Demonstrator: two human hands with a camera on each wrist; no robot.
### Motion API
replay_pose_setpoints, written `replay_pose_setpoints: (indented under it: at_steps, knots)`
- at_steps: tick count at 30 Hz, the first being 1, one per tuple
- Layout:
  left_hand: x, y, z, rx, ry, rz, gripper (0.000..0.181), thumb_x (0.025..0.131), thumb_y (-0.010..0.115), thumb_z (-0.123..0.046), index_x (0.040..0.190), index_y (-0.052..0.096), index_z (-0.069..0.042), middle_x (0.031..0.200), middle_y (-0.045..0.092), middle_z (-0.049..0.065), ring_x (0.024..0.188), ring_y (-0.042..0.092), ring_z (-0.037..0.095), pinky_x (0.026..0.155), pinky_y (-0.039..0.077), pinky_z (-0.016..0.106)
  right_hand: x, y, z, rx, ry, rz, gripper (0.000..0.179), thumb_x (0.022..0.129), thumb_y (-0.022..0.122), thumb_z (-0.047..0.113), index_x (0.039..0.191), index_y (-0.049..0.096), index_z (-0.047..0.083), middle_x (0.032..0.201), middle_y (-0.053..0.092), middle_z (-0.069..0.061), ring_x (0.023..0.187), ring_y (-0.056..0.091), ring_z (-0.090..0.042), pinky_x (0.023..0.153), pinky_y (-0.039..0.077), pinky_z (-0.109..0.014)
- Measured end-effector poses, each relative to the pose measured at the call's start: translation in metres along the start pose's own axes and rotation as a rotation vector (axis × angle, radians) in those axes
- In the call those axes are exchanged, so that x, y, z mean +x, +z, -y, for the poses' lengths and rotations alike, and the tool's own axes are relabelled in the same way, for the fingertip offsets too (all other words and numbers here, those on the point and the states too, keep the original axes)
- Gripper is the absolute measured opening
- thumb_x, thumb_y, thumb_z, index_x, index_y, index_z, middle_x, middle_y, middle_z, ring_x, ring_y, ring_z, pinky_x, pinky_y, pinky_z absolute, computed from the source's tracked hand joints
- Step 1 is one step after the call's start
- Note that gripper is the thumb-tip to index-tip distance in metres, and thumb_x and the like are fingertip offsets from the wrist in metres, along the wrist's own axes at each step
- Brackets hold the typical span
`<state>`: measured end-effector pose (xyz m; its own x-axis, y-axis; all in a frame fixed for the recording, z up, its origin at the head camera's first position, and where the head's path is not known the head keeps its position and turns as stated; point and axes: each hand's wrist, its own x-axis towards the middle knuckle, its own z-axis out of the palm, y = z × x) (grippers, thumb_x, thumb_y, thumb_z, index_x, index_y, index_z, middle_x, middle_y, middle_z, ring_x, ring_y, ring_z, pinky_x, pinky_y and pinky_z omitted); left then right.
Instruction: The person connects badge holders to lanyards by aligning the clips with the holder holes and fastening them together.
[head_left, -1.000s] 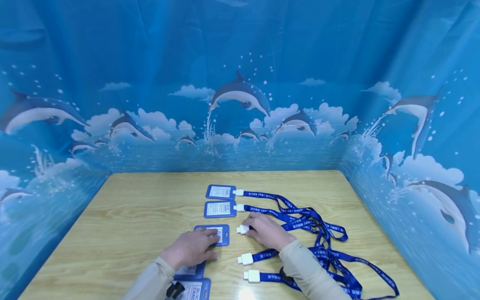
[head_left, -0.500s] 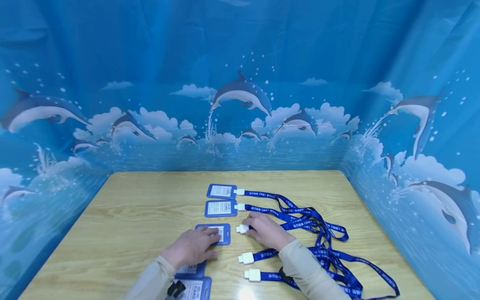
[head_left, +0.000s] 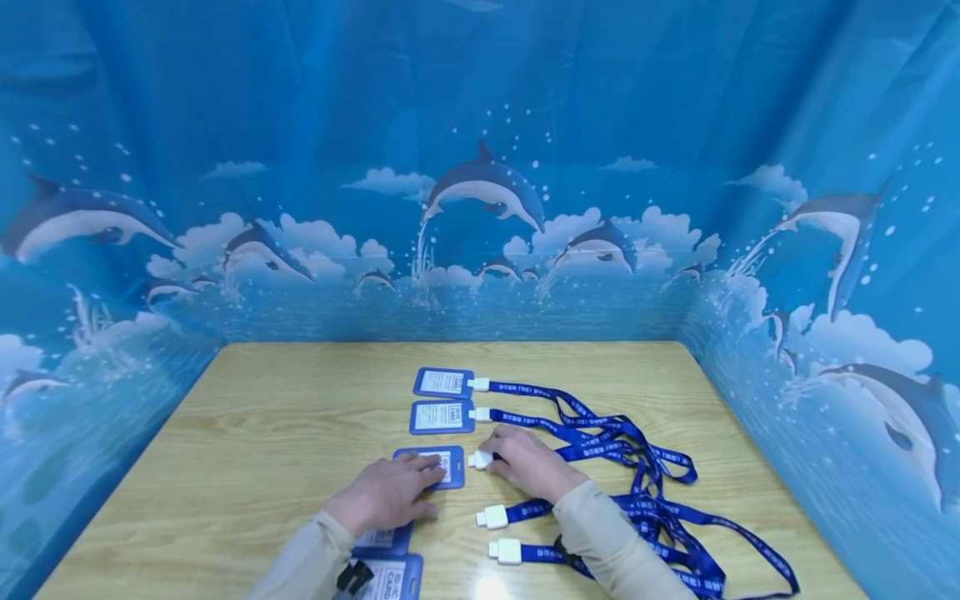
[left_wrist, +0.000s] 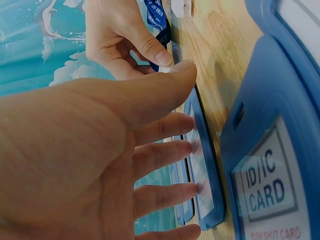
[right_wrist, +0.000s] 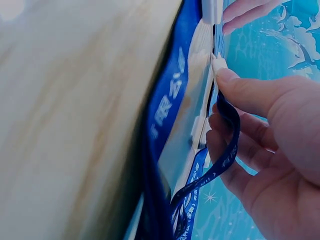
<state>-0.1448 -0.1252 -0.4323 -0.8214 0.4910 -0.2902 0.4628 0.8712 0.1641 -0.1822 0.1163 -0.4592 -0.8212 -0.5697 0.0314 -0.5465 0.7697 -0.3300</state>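
My left hand (head_left: 386, 493) lies over a blue ID card holder (head_left: 455, 468) flat on the table. Its fingertips press the holder's clear face (left_wrist: 201, 170), the fingers nearly straight and the thumb held apart. Just right of it, my right hand (head_left: 531, 463) pinches the white clip (head_left: 480, 460) of a blue lanyard between thumb and fingers. The clip points at the slotted end of the holder, a small gap between them. From the pinch, the lanyard strap (right_wrist: 231, 130) loops down past the curled fingers in the right wrist view.
Farther back, two card holders (head_left: 442, 417) have white clips (head_left: 481, 414) at their slots. Two loose clips (head_left: 492, 517) with straps lie nearer. Two more holders (head_left: 405, 579) sit partly under the left forearm. Tangled lanyards (head_left: 652, 500) spread right. A dolphin-print curtain (head_left: 450, 308) surrounds the table (head_left: 300, 400).
The holder under my left hand has slid slightly right. My right hand has brought the pinched clip slightly left, narrowing the gap between them.
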Motion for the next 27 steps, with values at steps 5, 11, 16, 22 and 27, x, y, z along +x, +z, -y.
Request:
replay_pose_setpoints:
  at_steps: [5, 11, 16, 22, 27]
  knots:
    - [0.001, 0.002, 0.000, 0.010, 0.010, -0.015, 0.061, 0.092, 0.067, -0.052, 0.144, 0.057, -0.022, 0.156, 0.047, 0.003, 0.144, 0.044, 0.033, 0.109, 0.044, 0.062, 0.002, 0.002, 0.003, -0.006, -0.012, 0.009, 0.029, 0.095, 0.071, 0.024, 0.123, 0.072, 0.016, 0.114, 0.068, 0.003, 0.102, 0.064, -0.009, 0.091, 0.058, -0.027]
    - [0.004, 0.004, -0.001, 0.026, 0.018, -0.014, 0.063, 0.092, 0.065, -0.054, 0.145, 0.055, -0.022, 0.157, 0.047, 0.003, 0.144, 0.044, 0.033, 0.110, 0.044, 0.061, 0.002, 0.002, 0.004, -0.038, -0.009, 0.004, 0.030, 0.094, 0.072, 0.024, 0.123, 0.072, 0.017, 0.114, 0.069, 0.003, 0.103, 0.064, -0.010, 0.092, 0.057, -0.029]
    - [0.006, 0.006, -0.005, 0.036, 0.003, -0.013, 0.063, 0.093, 0.063, -0.053, 0.146, 0.054, -0.020, 0.157, 0.046, 0.004, 0.144, 0.043, 0.033, 0.113, 0.042, 0.059, 0.002, 0.000, 0.004, -0.016, -0.015, 0.015, 0.031, 0.094, 0.072, 0.023, 0.124, 0.072, 0.015, 0.115, 0.069, 0.002, 0.105, 0.064, -0.011, 0.094, 0.057, -0.030]
    - [0.006, 0.007, -0.011, 0.029, -0.005, 0.000, 0.062, 0.097, 0.060, -0.050, 0.149, 0.050, -0.017, 0.159, 0.043, 0.003, 0.145, 0.041, 0.034, 0.117, 0.039, 0.056, 0.002, 0.000, 0.005, 0.007, 0.006, 0.035, 0.032, 0.093, 0.073, 0.021, 0.124, 0.071, 0.012, 0.118, 0.070, -0.001, 0.108, 0.065, -0.014, 0.096, 0.057, -0.031]
    - [0.007, 0.008, -0.013, 0.036, 0.011, -0.014, 0.064, 0.098, 0.059, -0.051, 0.150, 0.048, -0.015, 0.160, 0.041, 0.003, 0.146, 0.039, 0.036, 0.118, 0.038, 0.056, 0.006, -0.001, 0.007, -0.002, 0.015, 0.043, 0.030, 0.090, 0.075, 0.016, 0.119, 0.073, 0.012, 0.113, 0.071, -0.002, 0.104, 0.066, -0.015, 0.093, 0.058, -0.030]
